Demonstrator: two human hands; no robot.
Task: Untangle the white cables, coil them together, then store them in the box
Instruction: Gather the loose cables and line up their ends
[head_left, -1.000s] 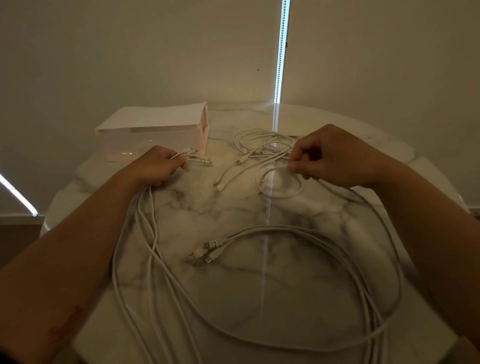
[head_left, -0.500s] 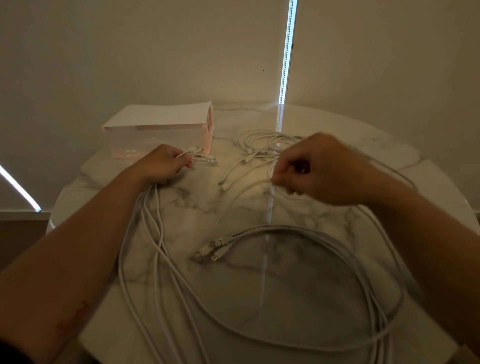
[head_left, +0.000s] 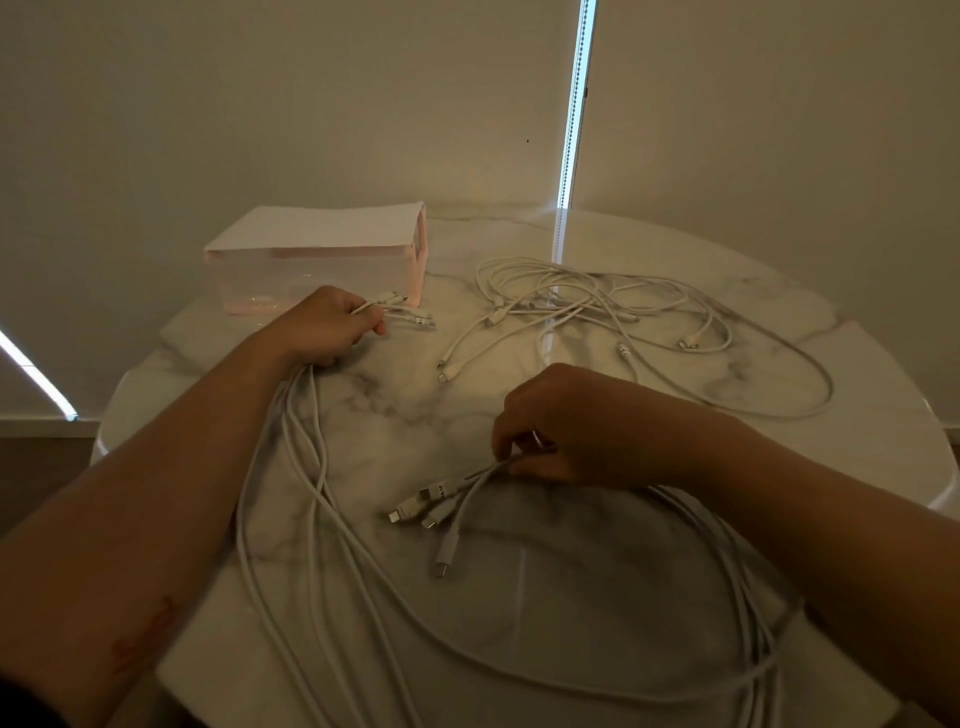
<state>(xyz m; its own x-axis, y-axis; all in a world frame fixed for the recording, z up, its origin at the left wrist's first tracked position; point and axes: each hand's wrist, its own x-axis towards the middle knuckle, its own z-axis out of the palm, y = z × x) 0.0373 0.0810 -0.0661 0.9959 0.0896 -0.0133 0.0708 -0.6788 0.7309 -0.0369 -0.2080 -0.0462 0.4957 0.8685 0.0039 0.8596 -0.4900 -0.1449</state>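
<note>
Several long white cables (head_left: 332, 571) lie in a wide loop across the near half of the round marble table (head_left: 883, 415). My left hand (head_left: 322, 327) grips one bundle of their ends, the plugs sticking out toward the box. My right hand (head_left: 566, 426) pinches the cables near the other ends, whose plugs (head_left: 426, 512) fan out on the table. A tangled pile of white cables (head_left: 587, 296) lies at the back, right of centre. The translucent pink box (head_left: 311, 260) stands at the back left.
A wall with closed blinds rises right behind the table, with a bright vertical gap (head_left: 571, 130). The table's rounded edge runs close on the right and left. A long single cable (head_left: 810, 395) sweeps out toward the right edge.
My right hand has left the tangled pile at the back and moved toward me, down to the plug ends of the loop, bringing one more cable end there. The left hand has stayed put.
</note>
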